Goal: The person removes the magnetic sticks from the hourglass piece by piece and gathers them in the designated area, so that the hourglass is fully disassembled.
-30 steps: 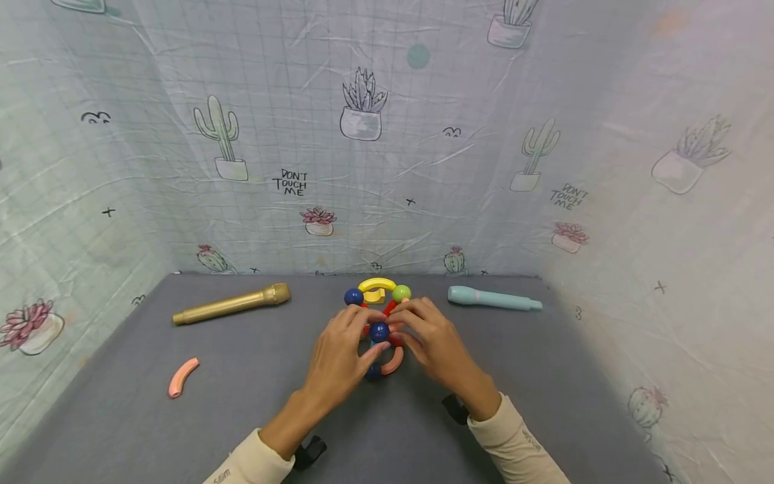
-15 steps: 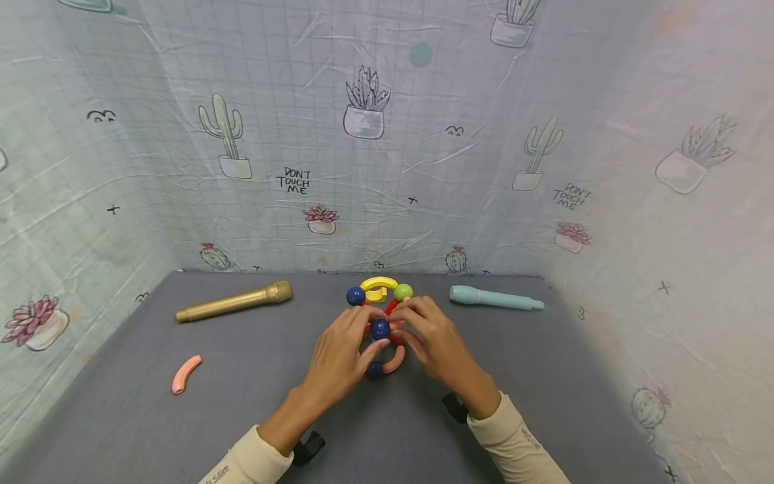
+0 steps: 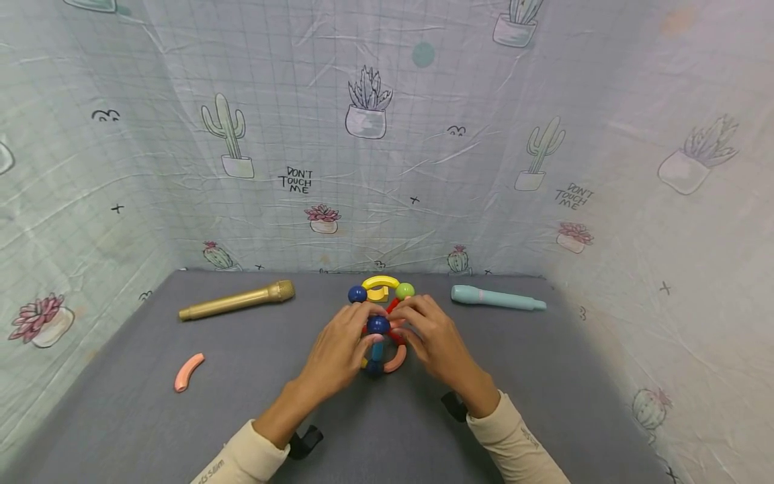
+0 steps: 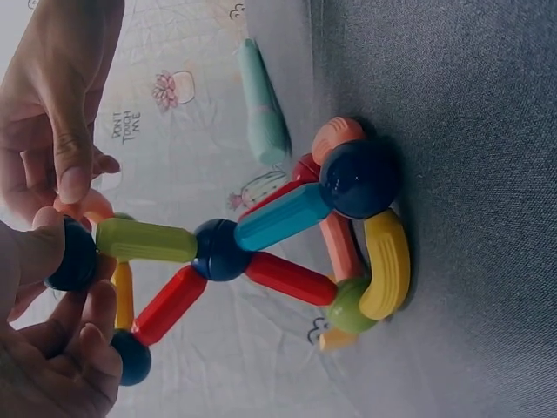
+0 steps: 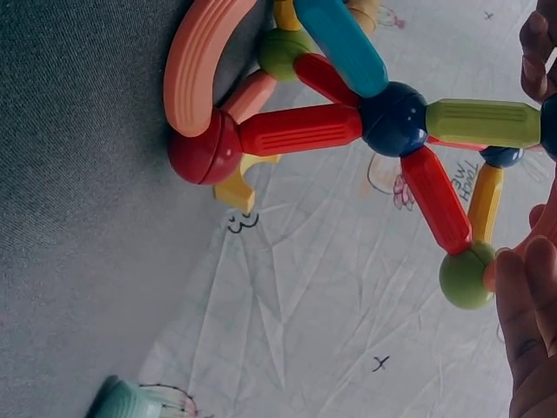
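Observation:
A construction of magnetic balls and rods stands on the grey table. Its lower ring has a blue ball [image 4: 359,178], a red ball [image 5: 205,148] and curved rods. Straight rods lead up to a central blue ball [image 4: 219,250], from which a lime rod [image 4: 148,240] reaches the top blue ball [image 3: 378,326]. My left hand [image 3: 338,343] pinches that top ball between thumb and fingers. With thumb and fingertips, my right hand [image 3: 432,333] pinches a salmon curved rod [image 5: 546,222] beside it. This rod runs to a green ball [image 5: 466,276], partly hidden by the fingers.
A gold microphone-shaped stick [image 3: 237,301] lies at the back left, a light blue one [image 3: 498,298] at the back right. One loose salmon curved rod [image 3: 189,372] is on the left. Behind the construction sits a small yellow piece [image 3: 377,294]. A printed curtain [image 3: 387,168] encloses the table.
My left thumb has moved up slightly on the top ball, baring more of the blue rod below. The right hand keeps almost the same place. The head view has shifted a little.

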A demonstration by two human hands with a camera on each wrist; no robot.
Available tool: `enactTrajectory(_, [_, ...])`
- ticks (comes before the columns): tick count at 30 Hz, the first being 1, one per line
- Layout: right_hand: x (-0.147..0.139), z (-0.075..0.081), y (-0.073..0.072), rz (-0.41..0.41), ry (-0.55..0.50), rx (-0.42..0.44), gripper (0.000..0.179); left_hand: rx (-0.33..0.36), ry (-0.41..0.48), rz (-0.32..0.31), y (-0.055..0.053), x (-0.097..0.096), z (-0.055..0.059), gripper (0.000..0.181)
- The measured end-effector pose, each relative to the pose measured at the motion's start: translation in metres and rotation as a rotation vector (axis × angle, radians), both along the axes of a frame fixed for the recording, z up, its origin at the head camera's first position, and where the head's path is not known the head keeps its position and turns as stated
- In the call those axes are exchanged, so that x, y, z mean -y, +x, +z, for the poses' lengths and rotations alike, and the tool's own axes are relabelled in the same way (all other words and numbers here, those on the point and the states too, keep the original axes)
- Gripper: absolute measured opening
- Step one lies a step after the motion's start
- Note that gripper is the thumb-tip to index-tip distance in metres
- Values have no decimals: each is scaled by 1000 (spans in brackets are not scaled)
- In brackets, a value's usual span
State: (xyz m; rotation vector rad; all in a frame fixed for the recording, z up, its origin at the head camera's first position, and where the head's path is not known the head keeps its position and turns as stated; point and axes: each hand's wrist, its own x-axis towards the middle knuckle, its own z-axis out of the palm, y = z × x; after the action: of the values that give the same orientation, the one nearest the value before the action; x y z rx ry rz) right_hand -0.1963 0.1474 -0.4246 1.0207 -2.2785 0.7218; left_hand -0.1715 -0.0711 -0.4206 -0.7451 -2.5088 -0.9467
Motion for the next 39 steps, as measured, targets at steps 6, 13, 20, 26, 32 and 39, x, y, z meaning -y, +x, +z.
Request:
enactTrajectory(6, [1, 0, 0, -9, -4, 4, 33, 36, 62, 6, -2, 5, -2, 33])
enactTrajectory(13, [1, 0, 0, -7, -6, 6, 30, 16, 160, 91, -4, 25, -4, 35])
enactTrajectory(20, [1, 0, -1, -1, -15, 22, 30, -89, 154, 235, -18, 67, -14, 38])
enactTrajectory(26, [1, 0, -1, 3, -20, 18, 33, -114, 133, 338, -34, 105, -27, 40])
enactTrajectory(32, [1, 1, -3, 5, -24, 9, 34, -41, 103, 393, -52, 135, -40, 40])
enactTrajectory(39, [1, 1, -4, -1, -28, 11, 35, 160, 44, 421, -71, 156, -54, 39])
